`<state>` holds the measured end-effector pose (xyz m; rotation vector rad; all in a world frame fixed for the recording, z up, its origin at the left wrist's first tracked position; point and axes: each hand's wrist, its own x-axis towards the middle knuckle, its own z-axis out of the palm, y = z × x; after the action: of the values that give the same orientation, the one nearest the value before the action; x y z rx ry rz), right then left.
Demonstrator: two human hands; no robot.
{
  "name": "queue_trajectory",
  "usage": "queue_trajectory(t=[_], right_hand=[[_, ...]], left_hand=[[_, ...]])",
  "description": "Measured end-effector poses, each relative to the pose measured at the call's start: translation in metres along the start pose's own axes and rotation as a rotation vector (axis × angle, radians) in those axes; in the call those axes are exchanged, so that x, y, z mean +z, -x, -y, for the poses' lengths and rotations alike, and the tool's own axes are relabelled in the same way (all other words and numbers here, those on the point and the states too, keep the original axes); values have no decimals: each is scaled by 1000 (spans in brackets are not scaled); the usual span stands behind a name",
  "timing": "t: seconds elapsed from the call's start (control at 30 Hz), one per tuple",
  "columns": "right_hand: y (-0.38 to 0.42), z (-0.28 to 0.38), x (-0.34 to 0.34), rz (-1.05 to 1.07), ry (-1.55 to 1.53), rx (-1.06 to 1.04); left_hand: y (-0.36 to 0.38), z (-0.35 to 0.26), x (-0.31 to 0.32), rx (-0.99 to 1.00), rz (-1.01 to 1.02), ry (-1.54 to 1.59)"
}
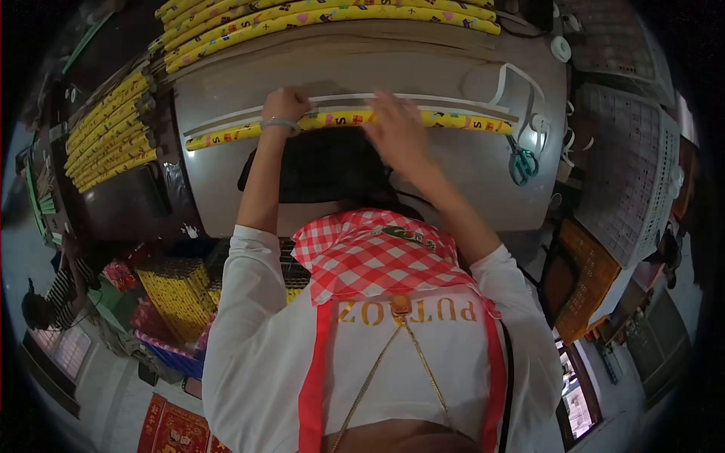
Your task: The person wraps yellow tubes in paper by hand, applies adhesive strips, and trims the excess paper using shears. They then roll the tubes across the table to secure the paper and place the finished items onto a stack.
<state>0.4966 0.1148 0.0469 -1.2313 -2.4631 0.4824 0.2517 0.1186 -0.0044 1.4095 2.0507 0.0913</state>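
Note:
A long yellow patterned tube lies across the grey table in front of me. My left hand, with a bracelet on its wrist, is curled over the tube near its left part. My right hand lies flat on the tube's middle with its fingers stretched, and it is blurred. A thin white strip runs along the table just behind the tube. A black sheet or bag lies on the table between my arms.
Teal-handled scissors lie right of the tube, with a tape roll further back. Stacks of similar yellow tubes sit at the table's far edge and on the left. White crates stand to the right.

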Motion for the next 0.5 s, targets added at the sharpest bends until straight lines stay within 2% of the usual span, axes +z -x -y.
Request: queue_trajectory(t=[0.03, 0.17, 0.3, 0.37, 0.5], right_hand=[[-4, 8, 17, 19, -28, -139], [-15, 23, 47, 139, -66, -196], [-11, 9, 39, 137, -90, -172], [-3, -7, 30, 141, -109, -152], [16, -46, 9, 148, -92, -50]], left_hand=[[1, -1, -1, -12, -4, 35], [4, -6, -7, -11, 12, 9], [-3, -1, 2, -48, -25, -107], [4, -3, 0, 10, -58, -15], [4, -10, -7, -28, -2, -50]])
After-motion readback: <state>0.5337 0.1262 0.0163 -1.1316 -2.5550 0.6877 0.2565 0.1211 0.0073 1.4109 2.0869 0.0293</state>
